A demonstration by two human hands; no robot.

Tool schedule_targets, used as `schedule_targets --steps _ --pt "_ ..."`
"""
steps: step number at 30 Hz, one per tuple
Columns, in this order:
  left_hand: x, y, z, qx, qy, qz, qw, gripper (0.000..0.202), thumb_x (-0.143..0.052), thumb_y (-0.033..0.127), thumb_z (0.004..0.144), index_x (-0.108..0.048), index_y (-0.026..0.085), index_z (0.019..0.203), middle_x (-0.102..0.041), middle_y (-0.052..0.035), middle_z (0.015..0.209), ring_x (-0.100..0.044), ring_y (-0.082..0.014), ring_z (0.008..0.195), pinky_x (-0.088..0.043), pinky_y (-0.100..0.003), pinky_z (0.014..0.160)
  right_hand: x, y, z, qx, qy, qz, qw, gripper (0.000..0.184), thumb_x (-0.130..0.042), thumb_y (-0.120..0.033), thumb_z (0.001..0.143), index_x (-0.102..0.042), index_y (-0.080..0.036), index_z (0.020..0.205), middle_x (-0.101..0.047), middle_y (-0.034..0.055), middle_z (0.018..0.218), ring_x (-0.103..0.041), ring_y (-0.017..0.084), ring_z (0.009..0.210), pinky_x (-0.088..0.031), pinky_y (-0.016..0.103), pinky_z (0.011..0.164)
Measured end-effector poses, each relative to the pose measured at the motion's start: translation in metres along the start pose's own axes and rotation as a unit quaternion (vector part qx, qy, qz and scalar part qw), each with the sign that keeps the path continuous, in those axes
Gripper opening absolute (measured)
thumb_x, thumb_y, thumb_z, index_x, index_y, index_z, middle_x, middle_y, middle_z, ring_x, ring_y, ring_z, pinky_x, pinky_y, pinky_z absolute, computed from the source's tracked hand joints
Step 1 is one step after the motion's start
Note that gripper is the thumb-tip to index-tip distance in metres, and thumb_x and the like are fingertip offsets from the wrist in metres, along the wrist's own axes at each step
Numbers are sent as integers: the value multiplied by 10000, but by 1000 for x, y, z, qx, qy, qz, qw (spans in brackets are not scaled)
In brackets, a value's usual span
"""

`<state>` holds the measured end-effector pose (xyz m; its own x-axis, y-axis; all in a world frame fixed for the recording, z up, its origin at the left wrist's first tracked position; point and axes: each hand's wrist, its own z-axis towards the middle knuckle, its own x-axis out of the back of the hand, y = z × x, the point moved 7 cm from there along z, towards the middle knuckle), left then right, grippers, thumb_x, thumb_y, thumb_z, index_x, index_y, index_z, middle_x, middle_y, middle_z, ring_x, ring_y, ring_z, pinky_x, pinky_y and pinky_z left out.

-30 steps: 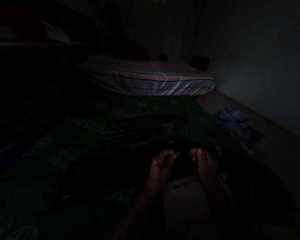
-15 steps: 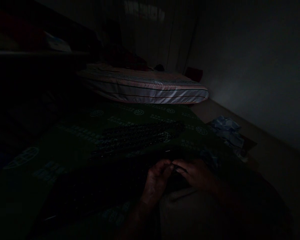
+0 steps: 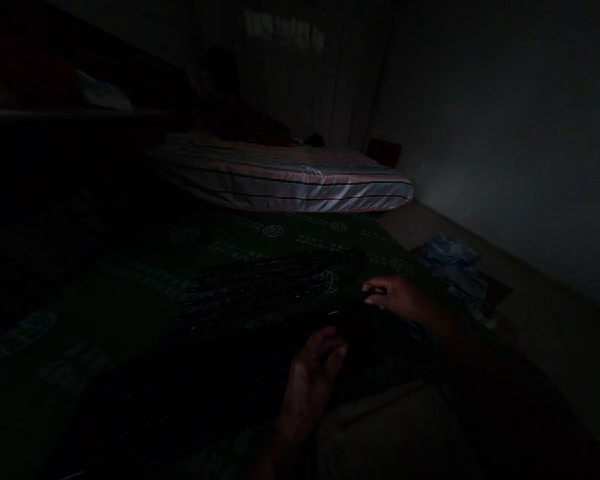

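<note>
The room is very dim. My left hand (image 3: pixel 313 373) rests low in the middle with its fingers curled over dark material I cannot make out. My right hand (image 3: pixel 395 295) reaches forward onto the green printed sheet (image 3: pixel 130 287), fingers pinched on a small dark object too dim to name. Just left of that hand lies a dark pile of small glinting pieces (image 3: pixel 270 280) spread across the sheet. A pale cloth over my lap (image 3: pixel 380 427) shows below both hands.
A striped mattress (image 3: pixel 285 180) lies on the floor beyond the sheet. Crumpled bluish cloth (image 3: pixel 453 263) sits at the right by the wall. A small red object (image 3: pixel 383 151) stands near the far corner. A dark shelf (image 3: pixel 80 110) runs along the left.
My right hand has moved away from my left hand, forward and to the right onto the sheet. My left hand has dropped slightly. The view has tilted up a little.
</note>
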<state>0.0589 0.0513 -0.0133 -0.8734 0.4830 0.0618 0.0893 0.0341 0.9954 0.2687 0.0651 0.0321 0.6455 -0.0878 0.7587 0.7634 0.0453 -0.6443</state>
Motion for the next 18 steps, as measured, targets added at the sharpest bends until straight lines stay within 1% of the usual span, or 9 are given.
schedule_targets --steps 3,5,7,10,14,18 --pt "-2 -1 -1 21 1 -10 1000 307 -582 345 730 -573 189 994 -701 -35 906 -642 -177 885 -509 -263 776 10 43 23 -48 26 19 998 230 -591 -280 689 -644 -152 872 -577 -23 657 -494 84 510 -378 199 512" --pt "-3 -2 -1 29 0 -7 1000 298 -590 344 715 -589 185 967 -703 -38 889 -648 -177 862 -516 -265 773 11 61 35 -65 31 15 997 234 -601 -278 678 -645 -152 870 -546 -35 591 -489 87 496 -368 197 502" --pt "-3 -4 -1 31 -1 7 999 303 -594 350 710 -599 182 962 -702 -45 900 -649 -179 860 -516 -272 785 9 70 43 -74 27 7 997 234 -603 -271 680 -649 -153 876 -525 -43 540 -487 90 488 -357 196 495" --pt "-2 -6 -1 22 2 21 1000 310 -593 354 717 -601 182 975 -701 -50 915 -649 -179 862 -518 -273 784 4 77 52 -90 18 1 996 232 -605 -256 687 -651 -156 892 -503 -50 501 -471 85 465 -340 192 474" --pt "2 -7 -2 0 14 19 1000 268 -584 343 747 -600 201 974 -712 -28 843 -657 -172 833 -518 -262 766 -1 86 59 -109 9 11 994 233 -605 -245 698 -645 -156 909 -481 -55 485 -461 78 448 -333 180 449" --pt "3 -11 -1 0 33 6 999 257 -596 339 737 -611 196 951 -714 -26 783 -666 -176 772 -532 -256 710 -5 98 62 -127 1 22 992 248 -606 -256 706 -640 -167 936 -471 -58 478 -455 72 429 -331 165 415"
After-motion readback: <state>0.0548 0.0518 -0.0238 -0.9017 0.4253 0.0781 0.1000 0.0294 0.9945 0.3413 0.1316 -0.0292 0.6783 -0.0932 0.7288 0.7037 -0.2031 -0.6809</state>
